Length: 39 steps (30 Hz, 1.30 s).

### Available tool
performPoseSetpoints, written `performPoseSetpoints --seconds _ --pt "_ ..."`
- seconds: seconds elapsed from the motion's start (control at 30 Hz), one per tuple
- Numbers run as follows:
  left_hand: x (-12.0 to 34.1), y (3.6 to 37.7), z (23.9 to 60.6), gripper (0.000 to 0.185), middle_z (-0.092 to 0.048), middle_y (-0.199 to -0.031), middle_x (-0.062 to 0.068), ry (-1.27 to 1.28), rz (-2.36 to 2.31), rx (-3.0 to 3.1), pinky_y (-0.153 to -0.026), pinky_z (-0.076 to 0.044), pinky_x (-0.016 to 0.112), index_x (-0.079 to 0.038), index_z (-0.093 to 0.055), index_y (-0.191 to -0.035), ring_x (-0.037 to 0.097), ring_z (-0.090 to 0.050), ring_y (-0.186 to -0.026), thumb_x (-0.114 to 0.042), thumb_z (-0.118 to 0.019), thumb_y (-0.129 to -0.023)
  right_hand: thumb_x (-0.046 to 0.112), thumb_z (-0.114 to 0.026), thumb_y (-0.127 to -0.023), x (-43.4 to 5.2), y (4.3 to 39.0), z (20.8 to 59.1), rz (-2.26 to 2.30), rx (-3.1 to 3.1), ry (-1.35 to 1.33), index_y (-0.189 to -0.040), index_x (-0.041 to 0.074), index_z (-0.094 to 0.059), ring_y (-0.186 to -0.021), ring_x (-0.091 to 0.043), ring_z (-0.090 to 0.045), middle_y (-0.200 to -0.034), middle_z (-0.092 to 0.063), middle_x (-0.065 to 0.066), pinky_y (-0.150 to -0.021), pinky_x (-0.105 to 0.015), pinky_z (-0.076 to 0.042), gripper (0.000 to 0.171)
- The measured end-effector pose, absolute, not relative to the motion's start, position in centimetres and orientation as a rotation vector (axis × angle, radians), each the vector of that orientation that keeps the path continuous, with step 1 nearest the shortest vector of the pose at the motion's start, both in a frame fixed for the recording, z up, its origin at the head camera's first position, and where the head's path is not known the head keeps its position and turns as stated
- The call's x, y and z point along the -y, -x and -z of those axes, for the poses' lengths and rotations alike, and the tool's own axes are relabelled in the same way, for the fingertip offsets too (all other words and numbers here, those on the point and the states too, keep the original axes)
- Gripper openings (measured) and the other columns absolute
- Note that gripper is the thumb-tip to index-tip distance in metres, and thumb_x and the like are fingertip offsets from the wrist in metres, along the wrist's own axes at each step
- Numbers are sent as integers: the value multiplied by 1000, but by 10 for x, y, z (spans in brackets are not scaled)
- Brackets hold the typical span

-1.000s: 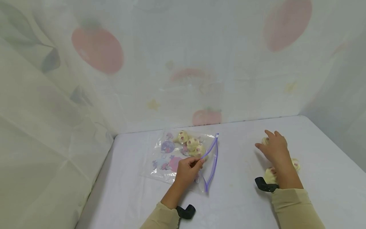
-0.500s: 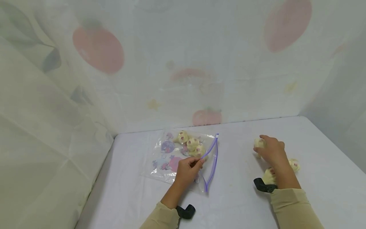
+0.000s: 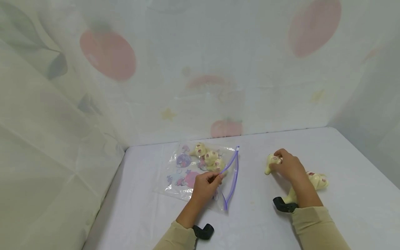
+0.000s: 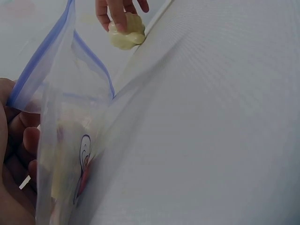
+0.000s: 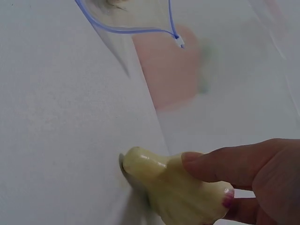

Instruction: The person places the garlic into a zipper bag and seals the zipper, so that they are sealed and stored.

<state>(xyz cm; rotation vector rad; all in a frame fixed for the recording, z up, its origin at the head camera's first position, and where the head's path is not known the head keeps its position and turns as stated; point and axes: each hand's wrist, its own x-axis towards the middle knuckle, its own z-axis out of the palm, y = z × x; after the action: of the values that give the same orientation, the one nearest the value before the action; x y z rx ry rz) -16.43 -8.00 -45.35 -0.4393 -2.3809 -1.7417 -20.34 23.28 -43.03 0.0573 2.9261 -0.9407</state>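
My left hand (image 3: pixel 203 187) pinches the purple-zipped edge of a clear printed zip bag (image 3: pixel 170 185) lying on the table, its mouth gaping to the right. Inside the bag, near its far side, are three pale yellow bulb-shaped pieces (image 3: pixel 200 149) with purple-red marks. My right hand (image 3: pixel 290 168) holds another pale yellow bulb-shaped piece (image 3: pixel 272 162) between thumb and fingers, to the right of the bag. The right wrist view shows that held piece (image 5: pixel 173 187) with a narrow neck, a ridged glossy body and a purple-red end.
More pale yellow pieces (image 3: pixel 318 181) lie on the white table (image 3: pixel 250 222) by my right forearm, partly hidden behind it. Black wrist mounts (image 3: pixel 203 231) stick out at both wrists. A fruit-printed curtain (image 3: pixel 265 86) hangs along the table's back edge and sides.
My right hand has closed its fingers on a bulb-shaped piece at the right and moved left with it, uncovering more of the pieces behind. The left hand and bag have stayed still.
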Motion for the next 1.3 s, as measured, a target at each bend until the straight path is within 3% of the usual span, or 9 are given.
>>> performPoseSetpoints --seconds 0.23,0.57,0.73,0.9,1.0,1.17,1.3 --pt "80 164 453 17 -68 -68 14 452 1743 2380 -48 -39 16 6 -74 -86 -1 -47 -53 -10 -69 -92 29 -64 -90 -228 205 433 980 -2890 -3 -131 4 -47 -108 -44 -55 -123 -57 -30 -83 -52 -46 51" --pt "80 164 454 16 -68 -69 14 468 1747 2366 -49 -40 16 6 -74 -86 -1 -48 -54 -8 -69 -91 21 -62 -83 -223 208 432 1026 -2949 48 -146 5 -35 -115 -48 -53 -131 -54 -32 -91 -59 -44 70" --pt "80 164 455 16 -68 -69 15 469 1753 2361 -49 -40 16 6 -74 -86 -1 -48 -54 -8 -69 -91 18 -62 -81 -221 208 431 1088 -2948 114 -151 -1 -28 -113 -44 -51 -131 -50 -33 -93 -59 -42 80" --pt "80 165 455 15 -68 -68 15 477 1746 2351 -49 -41 16 7 -74 -86 -1 -49 -55 -7 -69 -91 19 -60 -84 -218 208 429 1093 -2940 138 -151 -2 -28 -121 -46 -47 -139 -46 -33 -98 -60 -40 78" --pt "80 165 455 15 -68 -68 14 479 1746 2347 -49 -41 16 6 -74 -86 -1 -49 -55 -7 -69 -91 21 -59 -85 -218 207 429 1068 -2942 126 -152 2 -29 -119 -45 -51 -143 -46 -30 -94 -57 -43 75" --pt "79 165 456 14 -68 -68 14 486 1744 2343 -49 -41 16 6 -74 -87 -1 -49 -55 -7 -69 -91 25 -60 -87 -218 208 432 1053 -2945 100 -152 8 -32 -102 -38 -53 -133 -55 -28 -78 -45 -44 73" --pt "79 164 455 14 -68 -69 14 475 1746 2351 -49 -41 16 5 -74 -87 0 -49 -54 -7 -69 -91 31 -65 -88 -216 209 434 1058 -2943 113 -152 9 -31 -117 -48 -47 -136 -52 -29 -87 -58 -45 76"
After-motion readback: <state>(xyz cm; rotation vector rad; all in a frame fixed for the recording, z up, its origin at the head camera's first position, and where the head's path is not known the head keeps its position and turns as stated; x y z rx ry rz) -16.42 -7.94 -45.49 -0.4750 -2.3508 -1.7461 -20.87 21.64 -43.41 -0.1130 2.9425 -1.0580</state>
